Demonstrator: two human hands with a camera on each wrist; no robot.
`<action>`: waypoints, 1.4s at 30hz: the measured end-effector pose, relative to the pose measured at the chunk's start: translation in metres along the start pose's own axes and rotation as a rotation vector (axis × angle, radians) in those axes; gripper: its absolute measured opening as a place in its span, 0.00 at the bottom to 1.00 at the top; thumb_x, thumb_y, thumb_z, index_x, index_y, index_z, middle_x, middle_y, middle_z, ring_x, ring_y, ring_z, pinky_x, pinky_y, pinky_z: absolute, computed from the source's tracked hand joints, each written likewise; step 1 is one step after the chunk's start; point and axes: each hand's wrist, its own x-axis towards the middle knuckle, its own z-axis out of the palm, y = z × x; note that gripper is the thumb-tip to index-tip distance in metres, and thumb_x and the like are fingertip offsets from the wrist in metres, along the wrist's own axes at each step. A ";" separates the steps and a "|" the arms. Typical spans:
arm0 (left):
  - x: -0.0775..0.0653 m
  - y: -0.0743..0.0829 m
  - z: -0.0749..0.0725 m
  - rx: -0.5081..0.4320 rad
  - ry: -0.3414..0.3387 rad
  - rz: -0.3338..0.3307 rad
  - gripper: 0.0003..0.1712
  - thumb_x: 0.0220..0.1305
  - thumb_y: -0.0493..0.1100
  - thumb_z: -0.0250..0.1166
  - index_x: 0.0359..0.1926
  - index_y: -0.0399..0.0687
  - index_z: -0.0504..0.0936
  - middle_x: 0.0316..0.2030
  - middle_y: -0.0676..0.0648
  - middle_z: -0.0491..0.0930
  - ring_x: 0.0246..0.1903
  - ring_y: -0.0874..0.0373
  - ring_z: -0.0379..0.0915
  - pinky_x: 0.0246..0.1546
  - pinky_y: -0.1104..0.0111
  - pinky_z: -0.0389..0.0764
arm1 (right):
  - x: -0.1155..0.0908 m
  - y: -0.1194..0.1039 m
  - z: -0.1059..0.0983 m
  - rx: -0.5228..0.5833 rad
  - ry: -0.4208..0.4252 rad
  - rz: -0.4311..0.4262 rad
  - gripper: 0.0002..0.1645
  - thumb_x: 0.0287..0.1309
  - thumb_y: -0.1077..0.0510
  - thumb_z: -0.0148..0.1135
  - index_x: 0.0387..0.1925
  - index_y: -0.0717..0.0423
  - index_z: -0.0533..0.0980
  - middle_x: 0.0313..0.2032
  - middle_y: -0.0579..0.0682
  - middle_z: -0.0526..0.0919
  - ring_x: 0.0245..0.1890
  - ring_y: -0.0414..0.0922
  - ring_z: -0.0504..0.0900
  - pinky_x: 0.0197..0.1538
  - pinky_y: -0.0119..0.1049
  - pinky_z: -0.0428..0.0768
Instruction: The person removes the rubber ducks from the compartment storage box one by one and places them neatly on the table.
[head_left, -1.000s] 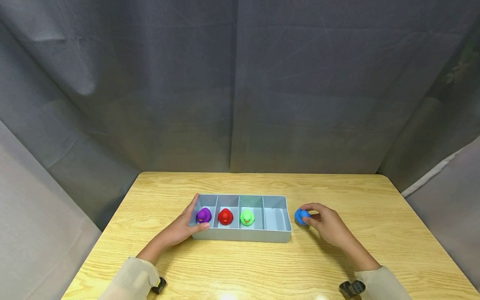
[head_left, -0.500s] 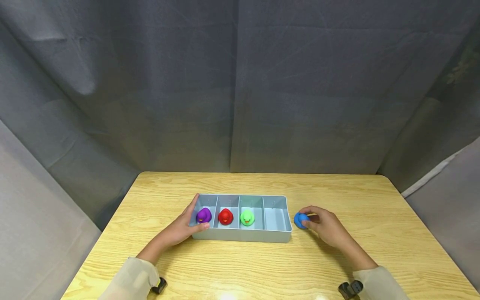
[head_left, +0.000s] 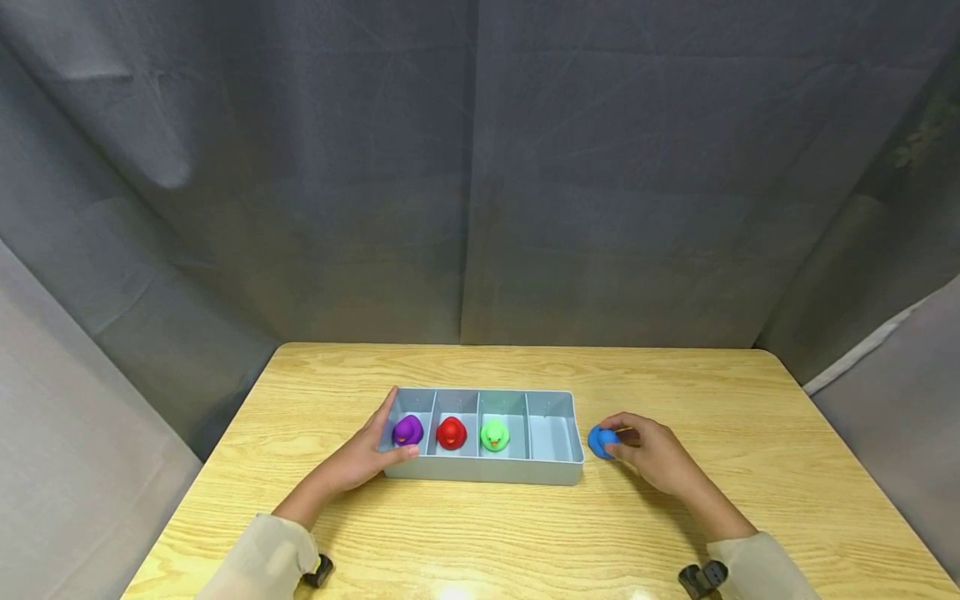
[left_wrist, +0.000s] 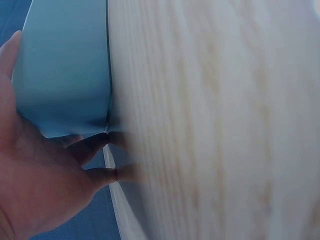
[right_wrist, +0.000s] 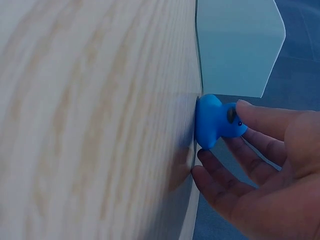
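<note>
A grey four-sided box (head_left: 480,471) with divided compartments sits on the table in the head view. My left hand (head_left: 360,457) holds its left end, thumb at the front rim and a finger along the far corner; other fingers show below in the left wrist view. Inside the box, in separate compartments, are a purple rubber duck (head_left: 408,430), a red one and a green one; the rightmost compartment is bare. Just right of the box, my right hand (head_left: 658,454) pinches a blue rubber duck (right_wrist: 212,122) by its head. In the right wrist view the duck's base meets the tabletop.
The wooden table (head_left: 480,533) extends around the box on all sides. A dark grey curtain (head_left: 480,183) hangs behind its far edge, with lighter cloth at both sides. A dark device (head_left: 703,577) is worn at the right wrist.
The blue duck has come slightly nearer to me with the right hand, then stayed in place over the last half second. My left hand and the box have not moved.
</note>
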 end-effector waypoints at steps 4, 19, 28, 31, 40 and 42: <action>0.000 0.000 0.000 0.000 0.000 0.001 0.64 0.66 0.60 0.70 0.84 0.64 0.31 0.83 0.42 0.33 0.80 0.37 0.33 0.76 0.38 0.43 | 0.000 0.001 0.000 0.003 0.005 -0.005 0.14 0.67 0.62 0.67 0.53 0.59 0.81 0.52 0.58 0.85 0.52 0.60 0.85 0.55 0.57 0.83; 0.000 0.000 0.000 -0.005 -0.005 -0.004 0.64 0.67 0.61 0.69 0.83 0.65 0.30 0.83 0.42 0.32 0.80 0.36 0.33 0.76 0.37 0.43 | 0.002 -0.007 -0.006 0.020 0.016 -0.039 0.18 0.68 0.62 0.67 0.57 0.62 0.79 0.54 0.62 0.84 0.58 0.67 0.81 0.56 0.59 0.83; 0.000 -0.001 0.000 -0.008 -0.008 -0.007 0.63 0.67 0.61 0.69 0.83 0.66 0.30 0.83 0.42 0.31 0.80 0.35 0.31 0.75 0.36 0.42 | 0.005 -0.022 -0.010 0.022 0.049 -0.073 0.19 0.68 0.62 0.67 0.58 0.60 0.79 0.57 0.61 0.83 0.59 0.61 0.80 0.59 0.56 0.81; 0.000 -0.001 0.000 -0.008 -0.008 -0.007 0.63 0.67 0.61 0.69 0.83 0.66 0.30 0.83 0.42 0.32 0.80 0.35 0.32 0.75 0.36 0.42 | 0.006 -0.027 -0.010 0.027 0.054 -0.088 0.19 0.68 0.62 0.67 0.59 0.60 0.79 0.57 0.59 0.83 0.60 0.61 0.80 0.59 0.56 0.81; 0.000 -0.001 0.000 -0.007 -0.011 -0.006 0.63 0.67 0.61 0.69 0.83 0.66 0.30 0.83 0.42 0.31 0.80 0.35 0.32 0.75 0.36 0.43 | 0.008 -0.045 -0.009 0.047 0.050 -0.130 0.20 0.67 0.64 0.68 0.58 0.61 0.79 0.56 0.59 0.83 0.58 0.60 0.81 0.58 0.56 0.82; -0.001 0.000 0.000 -0.009 -0.012 -0.006 0.63 0.67 0.61 0.69 0.83 0.66 0.30 0.83 0.43 0.32 0.80 0.35 0.32 0.75 0.36 0.43 | 0.009 -0.049 -0.008 0.051 0.050 -0.131 0.20 0.66 0.63 0.68 0.58 0.61 0.79 0.56 0.58 0.83 0.58 0.60 0.81 0.58 0.57 0.82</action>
